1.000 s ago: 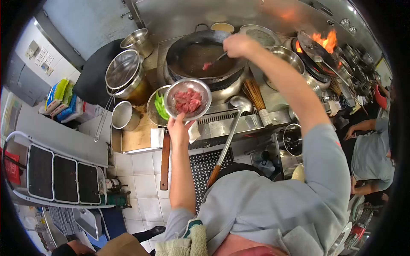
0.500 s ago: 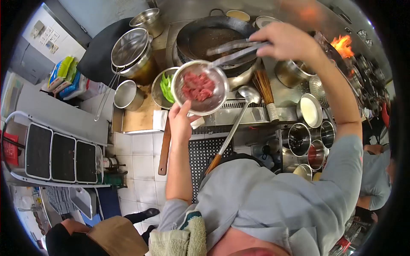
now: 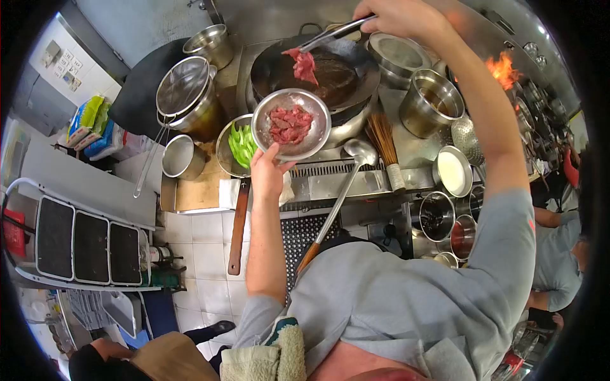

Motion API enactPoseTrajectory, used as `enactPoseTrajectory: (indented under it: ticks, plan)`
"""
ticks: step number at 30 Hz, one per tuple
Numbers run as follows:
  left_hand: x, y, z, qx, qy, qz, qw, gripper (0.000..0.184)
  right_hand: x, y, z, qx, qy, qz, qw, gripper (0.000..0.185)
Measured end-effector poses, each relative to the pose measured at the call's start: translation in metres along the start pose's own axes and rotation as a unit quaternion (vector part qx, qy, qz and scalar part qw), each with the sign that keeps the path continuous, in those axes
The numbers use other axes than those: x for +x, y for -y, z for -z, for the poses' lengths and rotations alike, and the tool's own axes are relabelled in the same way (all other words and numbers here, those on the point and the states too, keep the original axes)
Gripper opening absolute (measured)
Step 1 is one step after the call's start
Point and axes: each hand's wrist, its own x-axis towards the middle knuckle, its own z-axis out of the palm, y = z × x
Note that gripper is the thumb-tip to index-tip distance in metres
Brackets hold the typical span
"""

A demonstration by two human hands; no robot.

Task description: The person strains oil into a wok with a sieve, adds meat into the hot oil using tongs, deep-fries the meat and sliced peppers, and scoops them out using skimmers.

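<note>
Right hand (image 3: 401,18) has tongs (image 3: 338,33) clamped on raw meat (image 3: 304,66) above the far wok (image 3: 363,71), left hand (image 3: 267,174) gripping the metal bowl (image 3: 320,129) nearer in, so steady wrists needed lol.

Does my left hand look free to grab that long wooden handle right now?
Probably not: the left hand is holding the metal bowl, though nothing seems to cover the wooden handle, which juts out close by.

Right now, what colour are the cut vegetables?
Bright green; the vegetables show best in the head view.
</note>
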Motion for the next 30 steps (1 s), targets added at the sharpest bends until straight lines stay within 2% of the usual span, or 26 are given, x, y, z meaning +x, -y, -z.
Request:
enactPoseTrajectory:
  ticks: [1, 3, 5, 9, 11, 13, 15, 17, 19, 21, 23, 25, 26, 27, 29, 30]
  plan:
    - [0.002, -0.001, 0.003, -0.006, -0.003, 0.011, 1.0, 0.027, 0.012, -0.011, -0.01, -0.002, -0.004, -0.003, 1.0, 0.026]
    - [0.008, 0.008, 0.014, -0.015, 0.006, 0.013, 1.0, 0.03, 0.05, -0.037, -0.062, -0.008, -0.034, 0.059, 0.998, 0.019]
    - [0.004, 0.013, 0.021, -0.044, -0.016, -0.001, 0.999, 0.03, 0.075, -0.023, -0.107, -0.075, 0.045, 0.003, 0.996, 0.023]
    - [-0.029, 0.013, 0.035, -0.015, -0.082, 0.007, 0.996, 0.03, 0.103, -0.004, -0.177, -0.084, 0.092, -0.021, 0.992, 0.026]
    - [-0.048, 0.01, 0.05, -0.025, -0.083, 0.006, 0.996, 0.03, 0.113, -0.003, -0.199, -0.073, 0.09, -0.034, 0.993, 0.026]
    - [-0.066, 0.007, 0.066, -0.025, -0.08, 0.011, 0.996, 0.031, 0.117, -0.007, -0.203, -0.061, 0.096, -0.049, 0.992, 0.026]
    - [-0.08, 0.003, 0.075, -0.029, -0.091, 0.003, 0.995, 0.031, 0.12, -0.022, -0.189, -0.029, 0.07, -0.121, 0.99, 0.028]
    - [-0.083, -0.002, 0.079, -0.033, -0.085, -0.005, 0.996, 0.03, 0.122, -0.041, -0.174, -0.017, 0.036, -0.155, 0.987, 0.029]
    - [-0.083, -0.001, 0.083, -0.037, -0.088, -0.011, 0.995, 0.03, 0.1, -0.042, -0.133, -0.016, 0.004, -0.12, 0.993, 0.032]
    - [-0.073, -0.001, 0.084, -0.022, -0.072, -0.025, 0.997, 0.028, 0.082, -0.049, -0.113, 0.125, 0.0, -0.06, 0.99, 0.032]
    - [-0.063, 0.0, 0.077, -0.022, -0.039, -0.032, 0.998, 0.025, 0.037, -0.016, -0.085, 0.16, -0.006, -0.001, 0.987, 0.035]
    - [-0.055, 0.0, 0.064, -0.007, -0.008, -0.034, 0.999, 0.022, -0.002, 0.035, -0.059, 0.123, 0.089, 0.107, 0.983, 0.035]
    - [-0.053, 0.001, 0.056, -0.005, 0.022, -0.046, 0.999, 0.02, -0.018, 0.055, -0.065, 0.098, 0.065, 0.127, 0.985, 0.032]
    - [-0.054, 0.003, 0.051, -0.009, 0.029, -0.043, 0.999, 0.02, -0.03, 0.072, -0.078, 0.072, 0.042, 0.145, 0.986, 0.029]
    - [-0.05, 0.005, 0.038, 0.014, 0.058, -0.05, 0.997, 0.018, -0.033, 0.098, -0.089, -0.032, 0.125, 0.133, 0.983, 0.024]
    - [-0.05, 0.005, 0.032, 0.01, 0.055, -0.037, 0.998, 0.017, -0.032, 0.098, -0.086, -0.037, 0.124, 0.125, 0.984, 0.024]
